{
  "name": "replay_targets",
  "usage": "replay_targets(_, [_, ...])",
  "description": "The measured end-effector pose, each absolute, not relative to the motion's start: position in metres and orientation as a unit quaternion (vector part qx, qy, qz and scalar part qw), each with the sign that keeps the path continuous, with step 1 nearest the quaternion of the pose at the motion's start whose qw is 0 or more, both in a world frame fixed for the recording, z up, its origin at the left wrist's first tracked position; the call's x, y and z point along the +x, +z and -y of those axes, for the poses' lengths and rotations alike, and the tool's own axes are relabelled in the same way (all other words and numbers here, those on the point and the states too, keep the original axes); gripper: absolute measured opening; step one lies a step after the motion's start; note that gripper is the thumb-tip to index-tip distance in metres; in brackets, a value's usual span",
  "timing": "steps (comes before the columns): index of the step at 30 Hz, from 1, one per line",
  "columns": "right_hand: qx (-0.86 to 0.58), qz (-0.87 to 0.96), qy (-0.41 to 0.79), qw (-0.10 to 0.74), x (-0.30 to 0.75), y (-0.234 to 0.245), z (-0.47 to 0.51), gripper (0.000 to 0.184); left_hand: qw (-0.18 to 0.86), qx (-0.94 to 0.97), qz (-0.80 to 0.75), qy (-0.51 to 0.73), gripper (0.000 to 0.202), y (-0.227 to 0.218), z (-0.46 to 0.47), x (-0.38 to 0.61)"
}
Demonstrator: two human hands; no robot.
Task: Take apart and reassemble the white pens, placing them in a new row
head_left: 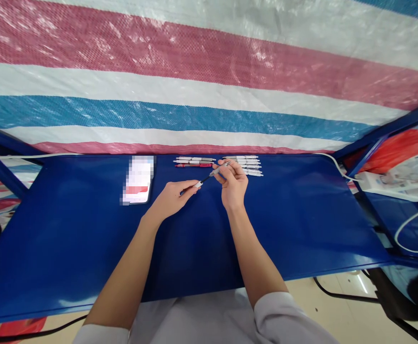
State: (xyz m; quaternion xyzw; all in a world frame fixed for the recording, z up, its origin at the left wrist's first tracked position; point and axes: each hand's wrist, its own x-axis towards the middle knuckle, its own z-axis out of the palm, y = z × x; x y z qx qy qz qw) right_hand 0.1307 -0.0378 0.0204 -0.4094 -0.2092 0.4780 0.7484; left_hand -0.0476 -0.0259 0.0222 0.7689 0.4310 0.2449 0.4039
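Observation:
Both my hands hold one pen (209, 177) above the blue table (69, 239). My left hand (173, 198) pinches its lower, dark end, fingers closed. My right hand (233, 184) grips the upper, silvery end with closed fingers. Behind my hands, near the table's far edge, lie two rows of pens: a left group (194, 162) with white pens and a red one, and a right group (250, 167) of several white pens, partly hidden by my right hand.
A phone (139, 179) lies face up to the left of the pens. A striped tarp (194, 71) hangs behind the table. At the right, a white cable (334, 162) runs to a power strip (377, 181) on a neighbouring blue surface.

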Motion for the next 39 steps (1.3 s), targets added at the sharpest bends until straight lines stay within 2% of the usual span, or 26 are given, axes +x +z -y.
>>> replay_targets(11, [-0.395, 0.239, 0.491, 0.739, 0.125, 0.008, 0.037, 0.03, 0.421, 0.743, -0.442, 0.274, 0.038, 0.02, 0.023, -0.029])
replay_targets(19, [-0.418, 0.219, 0.489, 0.734, 0.131, 0.002, 0.027, 0.031, 0.519, 0.686, -0.427, 0.278, 0.044, 0.013, 0.012, -0.023])
replay_targets(23, [-0.431, 0.205, 0.489, 0.73, 0.132, -0.003, 0.021, 0.032, 0.535, 0.67, -0.429, 0.285, 0.045, 0.011, 0.008, -0.018])
replay_targets(32, [-0.449, 0.232, 0.501, 0.703, 0.133, -0.009, 0.016, 0.032, 0.589, 0.638, -0.412, 0.275, 0.035, -0.006, 0.009, -0.021])
replay_targets(39, [-0.404, 0.243, 0.562, 0.679, 0.138, -0.014, 0.017, 0.028, 0.639, 0.618, -0.391, 0.24, 0.035, 0.004, 0.013, -0.024])
